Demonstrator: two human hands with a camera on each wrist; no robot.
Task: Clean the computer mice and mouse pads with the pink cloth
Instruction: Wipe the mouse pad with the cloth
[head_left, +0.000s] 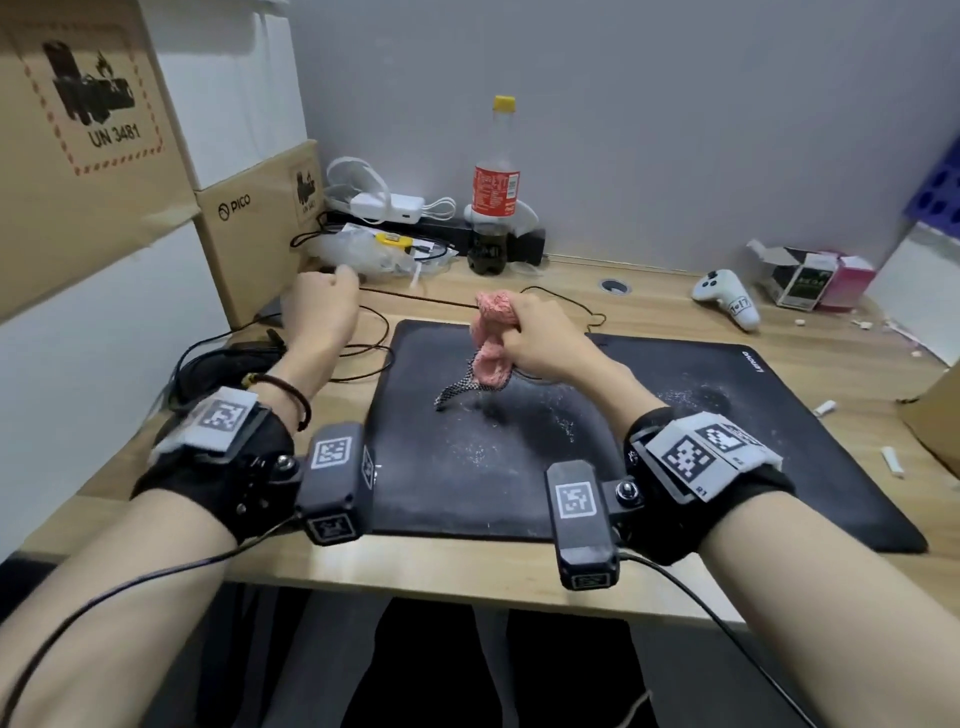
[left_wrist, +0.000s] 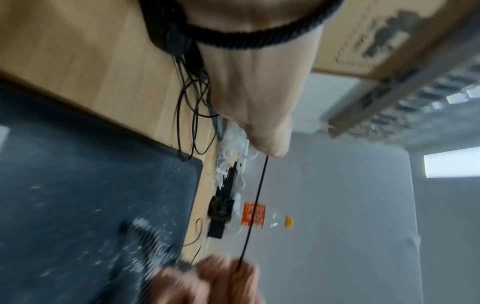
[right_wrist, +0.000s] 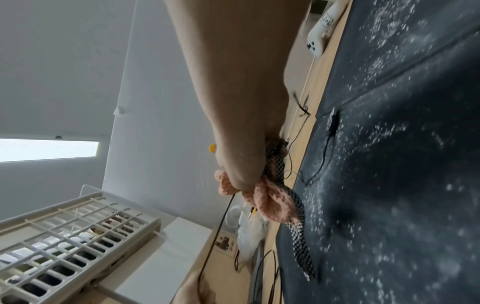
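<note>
Right hand: your right hand (head_left: 540, 338) sits in the middle of the head view, above the mouse pad, with its fingers curled tight round the bunched pink cloth (head_left: 491, 338).
Pink cloth: it is balled up in that fist; a black-and-white checked strip (head_left: 457, 387) hangs out of the bundle, and its tip reaches down to the pad or just above it. In the right wrist view the strip (right_wrist: 298, 224) trails below the cloth (right_wrist: 265, 201).
Thin cable: a taut black cable (left_wrist: 253, 211) runs between your two hands; the right hand holds one end along with the cloth.
Left hand: your left hand (head_left: 322, 306) is left of centre, over the wooden desk (head_left: 649, 306) beside the cardboard boxes (head_left: 254, 218). Its fingers are closed on the other end of the cable.
Mouse pad: the big black pad (head_left: 675, 452) fills the centre and right of the head view, lying flat on the desk and speckled with white dust.
Mice: you cannot make out a mouse clearly; the dark heap of cables (head_left: 223, 358) at the left edge of the pad hides what lies there.
Background: a cola bottle (head_left: 493, 192) stands upper centre at the wall, and a white game controller (head_left: 727, 299) lies at the upper right.
</note>
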